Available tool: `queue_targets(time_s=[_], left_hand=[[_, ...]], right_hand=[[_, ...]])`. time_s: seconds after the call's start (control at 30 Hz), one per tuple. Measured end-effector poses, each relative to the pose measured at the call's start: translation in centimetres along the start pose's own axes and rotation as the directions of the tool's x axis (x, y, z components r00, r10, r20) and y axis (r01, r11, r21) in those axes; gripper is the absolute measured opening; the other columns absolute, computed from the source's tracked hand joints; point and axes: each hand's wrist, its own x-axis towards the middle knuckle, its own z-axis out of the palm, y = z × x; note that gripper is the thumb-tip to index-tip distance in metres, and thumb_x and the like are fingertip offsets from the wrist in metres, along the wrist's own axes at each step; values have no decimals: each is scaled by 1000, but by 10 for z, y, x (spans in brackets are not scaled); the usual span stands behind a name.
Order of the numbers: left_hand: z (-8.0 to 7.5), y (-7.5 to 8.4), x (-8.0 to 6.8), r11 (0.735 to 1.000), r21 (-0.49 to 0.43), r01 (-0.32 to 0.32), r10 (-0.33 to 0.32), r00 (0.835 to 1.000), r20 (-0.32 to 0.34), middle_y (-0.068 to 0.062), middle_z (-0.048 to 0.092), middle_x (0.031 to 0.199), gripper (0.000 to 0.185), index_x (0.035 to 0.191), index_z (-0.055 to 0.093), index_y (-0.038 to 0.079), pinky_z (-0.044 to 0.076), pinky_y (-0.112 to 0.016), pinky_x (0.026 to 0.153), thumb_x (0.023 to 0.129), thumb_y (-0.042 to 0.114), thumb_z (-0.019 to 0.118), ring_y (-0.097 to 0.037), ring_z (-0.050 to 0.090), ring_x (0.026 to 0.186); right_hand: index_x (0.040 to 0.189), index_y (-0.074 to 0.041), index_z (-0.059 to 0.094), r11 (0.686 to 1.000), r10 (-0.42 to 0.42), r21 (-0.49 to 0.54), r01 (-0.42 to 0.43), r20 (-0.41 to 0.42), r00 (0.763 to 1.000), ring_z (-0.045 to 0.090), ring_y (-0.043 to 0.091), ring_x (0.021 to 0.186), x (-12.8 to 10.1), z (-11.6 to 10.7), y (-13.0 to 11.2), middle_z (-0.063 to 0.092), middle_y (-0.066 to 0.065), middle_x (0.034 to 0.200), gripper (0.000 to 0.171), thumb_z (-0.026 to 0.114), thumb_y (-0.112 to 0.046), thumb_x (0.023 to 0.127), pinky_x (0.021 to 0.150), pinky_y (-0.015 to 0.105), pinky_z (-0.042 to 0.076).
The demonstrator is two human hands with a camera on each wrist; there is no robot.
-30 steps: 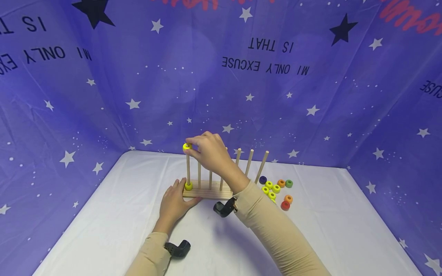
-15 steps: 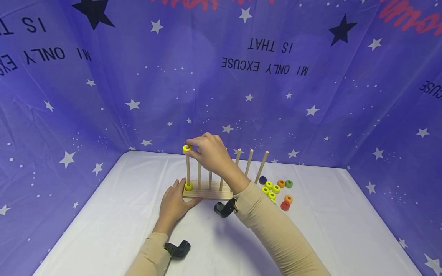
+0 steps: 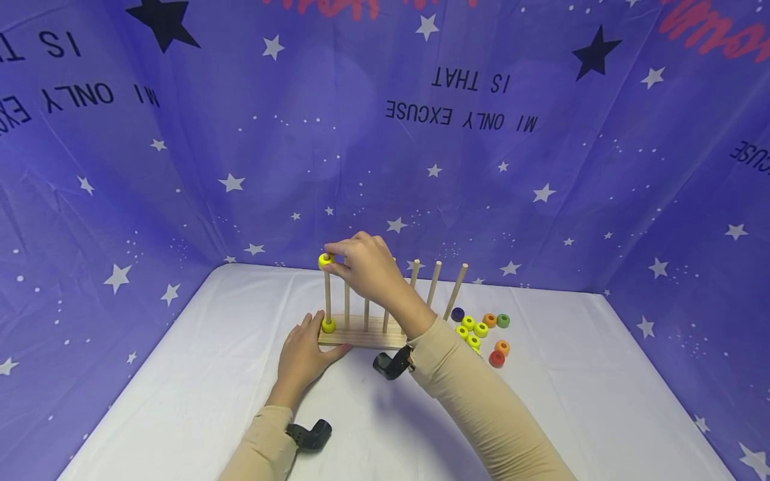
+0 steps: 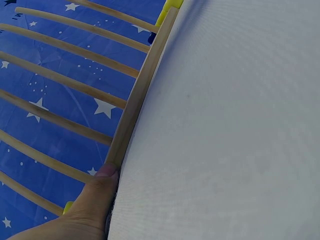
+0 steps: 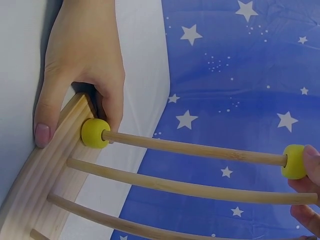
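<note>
the right hand (image 3: pixel 368 267) has its grip clamped on a yellow bead (image 3: pixel 325 261), thumb and fingers pinching it at the top of the leftmost peg (image 3: pixel 327 294); the bead sits around the peg's upper end, well above a second yellow bead (image 3: pixel 328 326) that rings the foot of the same peg, against the wooden base (image 3: pixel 374 340). the left hand (image 3: pixel 303 359) has its grip on the left end of this base, the thumb pressed along the near edge and the fingers at the far side, close to the lower bead. seven upright pegs stand in a row along the base, some partly hidden in the head view behind the right hand and forearm. to the right of the base, loose beads lie on the white-covered worktop (image 3: pixel 565 394): a dark blue bead (image 3: pixel 458 314), a cluster of yellow beads (image 3: pixel 480 329) partly covered by the right sleeve (image 3: pixel 487 394), an orange bead (image 3: pixel 490 320) just beside a green bead (image 3: pixel 503 321), and nearer the person another orange bead (image 3: pixel 502 347) by a red bead (image 3: pixel 496 359). a black device (image 3: pixel 311 435) is strapped at the left wrist, another at the right. a purple-blue cloth (image 3: pixel 361 160) with stars and lettering hangs around the worktop.
</note>
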Motion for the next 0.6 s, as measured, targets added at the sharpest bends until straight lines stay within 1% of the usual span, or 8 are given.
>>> queue_targets(time_s=[0.2,0.3,0.47,0.53,0.6], left_hand=[[0,0,0,1000,-8,-3,3,1000,-1,-19,40,147,103,145,35,8,25,-50,117,69,69,67,-35,32,140],[0,0,0,1000,-14,-4,4,1000,1,-20,40,147,103,145,35,7,25,-50,117,69,69,67,-35,32,140],[-1,0,-1,1000,-13,-7,7,1000,4,-20,39,148,104,145,35,7,25,-51,117,70,70,66,-35,32,140],[-1,0,-1,1000,-9,-11,11,1000,2,-20,39,148,104,145,35,6,25,-51,117,70,71,66,-36,32,140],[-1,0,-1,1000,-9,-12,12,1000,0,-20,39,148,104,145,35,6,24,-51,117,70,70,66,-36,32,140]], right_hand=[[118,-23,68,1000,8,21,-8,-2,1000,57,15,106,-1,1,2,70,-9,112,33,65,-36,88,91,34,46],[118,-21,68,999,10,34,-9,-11,1000,57,16,107,-2,1,3,71,-8,112,33,65,-36,88,92,35,46],[117,-21,69,998,21,65,-19,-32,999,57,14,104,-5,-5,5,71,-7,112,34,66,-37,87,90,33,46],[117,-20,68,997,17,70,-13,-49,999,57,14,103,-6,-9,6,71,-7,112,34,66,-36,87,88,32,46],[117,-20,68,998,8,64,-4,-72,997,58,14,103,-9,-14,8,70,-7,113,34,65,-36,88,88,32,47]])
